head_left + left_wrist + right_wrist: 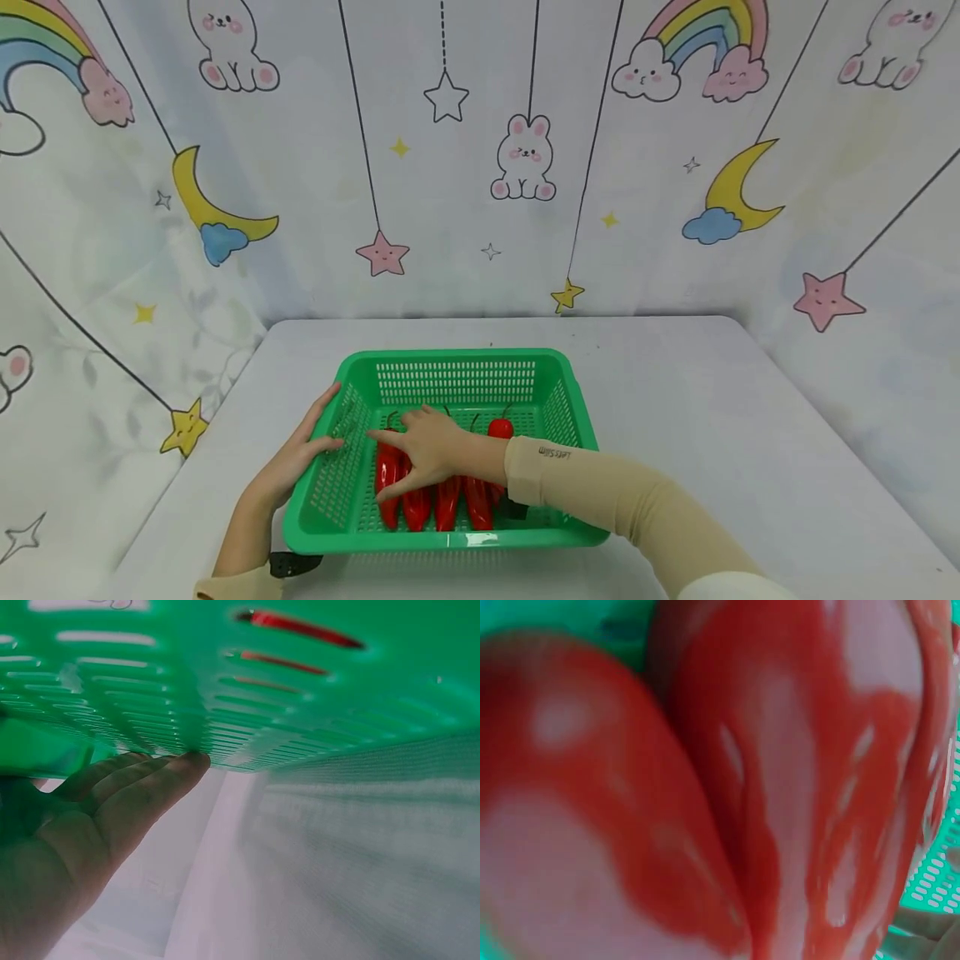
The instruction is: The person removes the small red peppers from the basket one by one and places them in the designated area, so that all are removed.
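A green plastic basket (450, 540) with slotted walls stands in front of me. Inside it several glossy red chili peppers (446, 504) lie side by side, dark stems pointing to the far wall. My left hand (288, 462) holds the basket's left wall, thumb over the rim and fingers along the outside, as the left wrist view also shows. My right hand (427, 450) reaches across over the peppers with its fingers spread, hiding their upper parts. Red peppers (795, 765) fill the right wrist view close up, with fingertips at its lower right corner.
The basket rests on a white table (675, 400). A cloth backdrop (465, 208) printed with stars, moons and rabbits hangs behind and beside it. A dark wrist device (296, 563) sits by the basket's near left corner.
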`<state>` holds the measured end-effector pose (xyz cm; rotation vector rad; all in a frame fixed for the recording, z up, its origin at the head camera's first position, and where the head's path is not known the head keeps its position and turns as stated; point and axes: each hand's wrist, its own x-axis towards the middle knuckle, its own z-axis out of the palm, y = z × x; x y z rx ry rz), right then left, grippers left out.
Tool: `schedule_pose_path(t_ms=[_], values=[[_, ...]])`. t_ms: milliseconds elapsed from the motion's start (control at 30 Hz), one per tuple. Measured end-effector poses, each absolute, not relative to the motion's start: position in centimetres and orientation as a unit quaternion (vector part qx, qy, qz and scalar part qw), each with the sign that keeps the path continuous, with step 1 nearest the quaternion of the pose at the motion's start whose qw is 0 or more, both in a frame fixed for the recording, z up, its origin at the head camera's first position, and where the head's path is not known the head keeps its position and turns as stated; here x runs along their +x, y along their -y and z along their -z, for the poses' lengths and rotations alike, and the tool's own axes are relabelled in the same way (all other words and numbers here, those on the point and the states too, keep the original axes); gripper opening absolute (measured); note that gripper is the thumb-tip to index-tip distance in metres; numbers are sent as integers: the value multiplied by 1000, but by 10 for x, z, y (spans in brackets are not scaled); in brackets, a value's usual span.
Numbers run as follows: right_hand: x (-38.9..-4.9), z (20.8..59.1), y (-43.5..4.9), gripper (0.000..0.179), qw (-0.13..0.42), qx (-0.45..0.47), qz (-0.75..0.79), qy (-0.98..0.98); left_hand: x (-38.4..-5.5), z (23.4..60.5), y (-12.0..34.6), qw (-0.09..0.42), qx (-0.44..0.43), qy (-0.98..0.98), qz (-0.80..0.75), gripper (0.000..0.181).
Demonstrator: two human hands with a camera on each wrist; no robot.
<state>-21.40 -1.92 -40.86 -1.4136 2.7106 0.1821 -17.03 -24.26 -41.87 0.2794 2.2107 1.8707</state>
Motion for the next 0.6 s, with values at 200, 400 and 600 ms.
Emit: schedule_pose_path(t_ms=[200,400,600], values=[[-209,417,26,89,47,-437,-68,-896,-170,420,243,113,96,-757,-637,75],[-202,427,30,93,56,-425,-97,-898,-170,420,241,106,93,-763,-631,76],[-199,430,35,96,48,-420,-107,-900,-169,419,241,107,94,-762,-631,76]])
